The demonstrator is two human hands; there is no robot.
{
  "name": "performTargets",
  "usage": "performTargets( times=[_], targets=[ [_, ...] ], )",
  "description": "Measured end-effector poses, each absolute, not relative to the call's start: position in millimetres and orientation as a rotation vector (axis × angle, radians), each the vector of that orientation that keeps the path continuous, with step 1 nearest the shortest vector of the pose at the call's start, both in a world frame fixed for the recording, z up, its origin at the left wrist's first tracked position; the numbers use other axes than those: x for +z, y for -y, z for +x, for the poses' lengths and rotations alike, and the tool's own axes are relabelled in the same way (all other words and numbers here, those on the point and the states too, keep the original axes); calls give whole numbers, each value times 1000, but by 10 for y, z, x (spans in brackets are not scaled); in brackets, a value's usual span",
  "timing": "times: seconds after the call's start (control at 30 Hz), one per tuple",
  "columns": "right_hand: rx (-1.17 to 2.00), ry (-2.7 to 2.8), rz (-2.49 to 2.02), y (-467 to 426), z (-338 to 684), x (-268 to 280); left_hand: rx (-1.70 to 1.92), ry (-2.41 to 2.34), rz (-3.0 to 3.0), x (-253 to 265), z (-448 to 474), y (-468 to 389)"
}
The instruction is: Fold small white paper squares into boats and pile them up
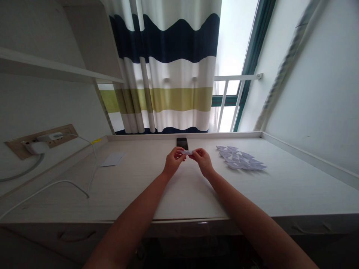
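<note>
Between my two hands, a small folded piece of white paper is held up over the middle of the desk. My left hand pinches its left end, and my right hand pinches the right end. Just behind the hands lies a dark phone, its near part hidden by them. On the right of the desk sits a group of several folded white paper shapes with pointed ends. A flat stack or sheet of white paper lies to the left.
White cables run from a wall socket panel across the left of the pale desk. A raised rim borders the desk's back. Behind it hangs a striped curtain; a shelf juts out at upper left.
</note>
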State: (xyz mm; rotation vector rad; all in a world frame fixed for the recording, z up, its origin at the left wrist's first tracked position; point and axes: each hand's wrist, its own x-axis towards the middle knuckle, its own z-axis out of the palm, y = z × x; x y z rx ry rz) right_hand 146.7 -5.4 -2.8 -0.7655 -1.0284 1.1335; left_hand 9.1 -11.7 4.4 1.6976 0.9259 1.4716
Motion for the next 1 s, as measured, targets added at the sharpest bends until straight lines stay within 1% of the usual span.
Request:
performTargets(
  times=[0.3, 0.6, 1.0],
  targets=[
    [1124, 1055, -785, 68, 1444, -17, 1421, -1004, 1870, 1, 26, 47],
    [1129, 1115, -776, 69, 1463, -34, 1384, -999, 1865, 11, 12, 61],
    [1177, 1136, -733, 110, 1463, 10, 1412, -884, 1468, 51, 46, 57]
  ],
)
